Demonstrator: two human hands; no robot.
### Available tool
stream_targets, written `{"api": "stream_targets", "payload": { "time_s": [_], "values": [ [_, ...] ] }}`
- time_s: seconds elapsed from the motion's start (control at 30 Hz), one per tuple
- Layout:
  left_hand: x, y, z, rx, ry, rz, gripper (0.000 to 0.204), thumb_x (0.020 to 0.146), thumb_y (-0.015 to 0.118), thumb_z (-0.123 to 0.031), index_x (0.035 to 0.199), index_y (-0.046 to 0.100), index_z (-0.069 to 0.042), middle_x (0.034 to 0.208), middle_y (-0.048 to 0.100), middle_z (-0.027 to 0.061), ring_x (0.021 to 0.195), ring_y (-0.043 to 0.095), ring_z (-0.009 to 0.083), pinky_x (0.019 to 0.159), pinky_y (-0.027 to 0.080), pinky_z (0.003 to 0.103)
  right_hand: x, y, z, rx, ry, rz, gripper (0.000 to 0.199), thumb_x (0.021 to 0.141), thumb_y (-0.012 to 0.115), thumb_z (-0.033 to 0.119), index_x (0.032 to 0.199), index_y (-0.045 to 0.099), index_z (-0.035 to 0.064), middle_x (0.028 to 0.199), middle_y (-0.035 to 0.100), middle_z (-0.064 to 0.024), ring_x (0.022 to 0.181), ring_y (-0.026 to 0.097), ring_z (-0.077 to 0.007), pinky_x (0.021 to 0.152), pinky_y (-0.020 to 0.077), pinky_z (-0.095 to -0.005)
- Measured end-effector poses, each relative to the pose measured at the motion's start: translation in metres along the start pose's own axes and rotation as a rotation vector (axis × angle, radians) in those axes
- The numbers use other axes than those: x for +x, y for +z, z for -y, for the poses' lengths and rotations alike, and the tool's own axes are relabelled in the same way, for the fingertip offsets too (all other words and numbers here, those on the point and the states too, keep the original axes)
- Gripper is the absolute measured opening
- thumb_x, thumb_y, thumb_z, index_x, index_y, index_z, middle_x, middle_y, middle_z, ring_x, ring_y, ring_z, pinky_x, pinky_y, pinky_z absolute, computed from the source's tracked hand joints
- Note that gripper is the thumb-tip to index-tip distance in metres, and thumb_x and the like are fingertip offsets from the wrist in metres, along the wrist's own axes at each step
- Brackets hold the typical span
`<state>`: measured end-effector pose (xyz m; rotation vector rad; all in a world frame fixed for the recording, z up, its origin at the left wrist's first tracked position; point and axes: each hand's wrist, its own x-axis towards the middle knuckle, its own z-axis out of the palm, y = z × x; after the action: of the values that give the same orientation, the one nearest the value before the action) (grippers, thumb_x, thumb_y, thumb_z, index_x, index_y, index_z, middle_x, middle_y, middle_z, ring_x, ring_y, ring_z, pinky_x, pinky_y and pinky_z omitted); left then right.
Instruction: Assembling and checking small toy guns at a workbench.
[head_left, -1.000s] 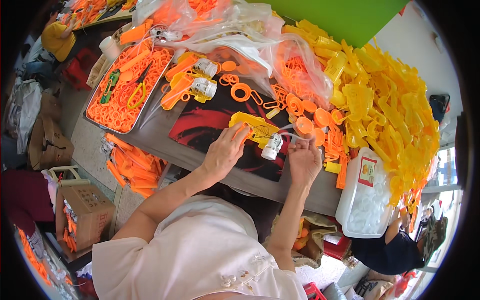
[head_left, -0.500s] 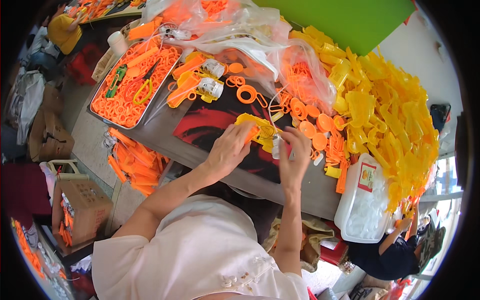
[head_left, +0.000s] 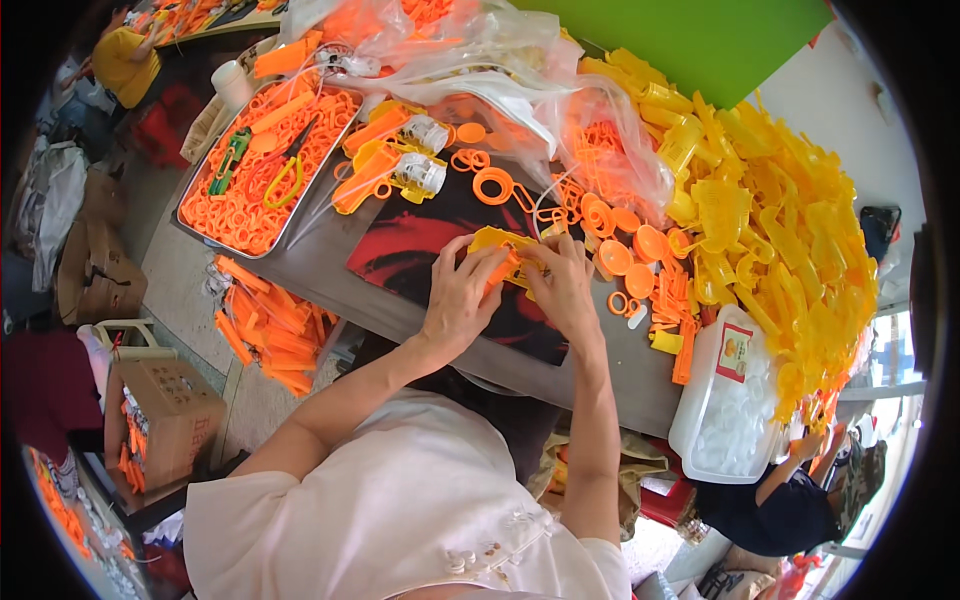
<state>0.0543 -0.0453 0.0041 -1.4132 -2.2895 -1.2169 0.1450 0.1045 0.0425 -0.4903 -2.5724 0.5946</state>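
Note:
Over the dark red-and-black mat (head_left: 400, 240) I hold a yellow plastic shell (head_left: 492, 237) between both hands. My left hand (head_left: 460, 290) grips its left side, where an orange part shows by the fingers. The fingers of my right hand (head_left: 565, 290) close on the shell's right side and cover much of it. Just beyond the mat's left part lie two similar yellow shells with orange pieces and white cylinders (head_left: 420, 172). Orange rings and a large orange ring (head_left: 492, 187) lie past my hands, with orange discs (head_left: 614, 258) to the right.
At left stands a metal tray (head_left: 268, 250) of orange rings holding a green tool (head_left: 232, 160) and scissors. Clear bags (head_left: 480, 50) of orange parts lie at the back. Yellow parts (head_left: 770, 220) heap up at right, beside a white tub (head_left: 725, 420). Other people sit nearby.
My right hand has moved left and in against the yellow shell. The white piece near its fingers is now out of sight. My left hand has shifted slightly around the shell.

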Motion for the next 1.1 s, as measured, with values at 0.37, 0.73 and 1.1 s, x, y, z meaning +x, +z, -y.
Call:
{"api": "stream_targets", "payload": {
  "time_s": [0.37,0.73,1.1],
  "values": [
    [0.000,-0.004,0.004,-0.143,0.023,0.034,0.062,0.073,0.072,0.002,0.131,0.053,-0.007,0.118,0.052,0.0129,0.122,0.043,0.0392,0.103,0.041,0.046,0.013,0.004,-0.008,0.121,-0.008,0.167,0.024,0.086,0.065,0.013,0.109,0.071,0.0091,0.100,0.054,-0.0076,0.096,0.053,-0.0248,0.089,0.0376,-0.0371],
    [0.009,-0.017,0.027,-0.491,-0.126,0.138,0.047,0.080,0.068,-0.005,0.126,0.059,-0.006,0.125,0.056,0.0113,0.127,0.044,0.0294,0.107,0.039,0.039,-0.022,-0.004,0.003,0.027,-0.020,0.046,0.029,0.093,0.061,0.015,0.120,0.068,0.0100,0.121,0.055,-0.0081,0.113,0.048,-0.0246,0.100,0.0319,-0.0384],
    [0.004,-0.013,0.022,-0.514,-0.207,0.095,0.036,0.083,0.069,-0.008,0.118,0.061,-0.005,0.126,0.055,0.0134,0.129,0.045,0.0282,0.106,0.038,0.039,-0.017,0.003,0.007,0.053,0.088,0.051,0.023,0.090,0.063,0.018,0.111,0.071,0.0115,0.115,0.053,-0.0082,0.108,0.047,-0.0273,0.093,0.0356,-0.0423]
  ]
}}
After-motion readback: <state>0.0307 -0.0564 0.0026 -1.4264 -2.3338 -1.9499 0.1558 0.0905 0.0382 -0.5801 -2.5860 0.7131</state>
